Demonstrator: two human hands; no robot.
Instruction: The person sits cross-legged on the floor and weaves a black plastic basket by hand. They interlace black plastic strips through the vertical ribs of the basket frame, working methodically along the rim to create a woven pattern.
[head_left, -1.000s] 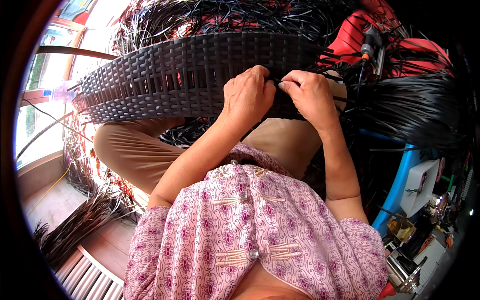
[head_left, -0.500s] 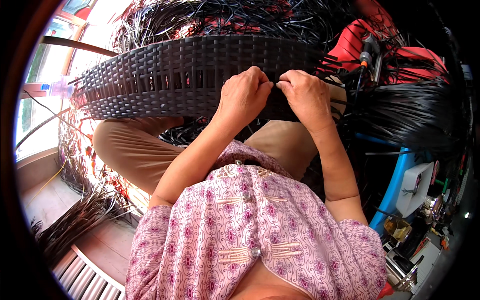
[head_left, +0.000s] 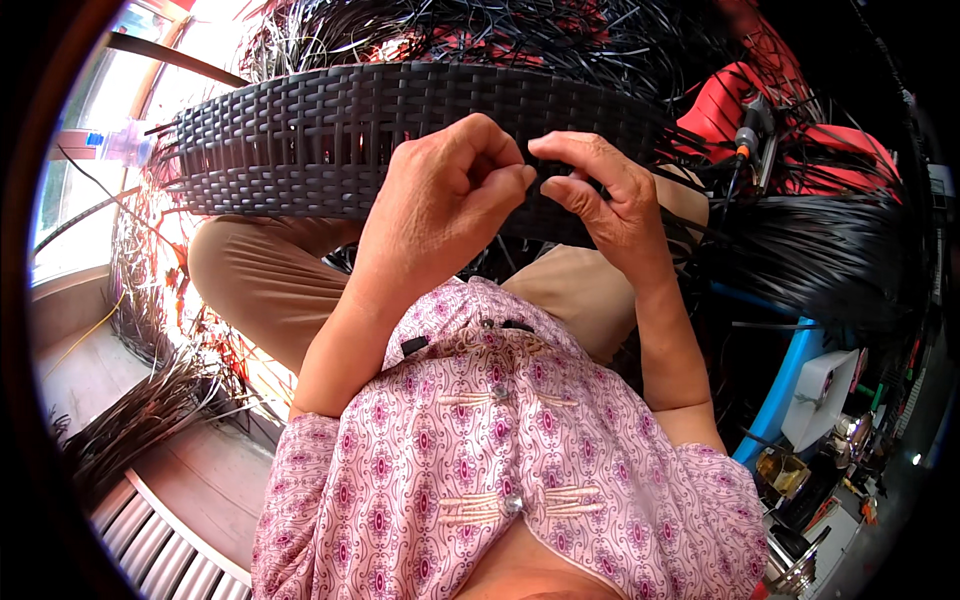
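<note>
Your legs [head_left: 270, 275] are carrying the woven panel [head_left: 345, 105]; tight weave is lining its long edges, leaving mid-panel gaps open. Your left hand [head_left: 435, 190] is pinching narrowly (contents: cannot tell); your right hand [head_left: 610, 185] is standing partly open.

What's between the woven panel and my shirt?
In the head view, mainly your bent legs in brown trousers, with your left forearm crossing above.
</note>
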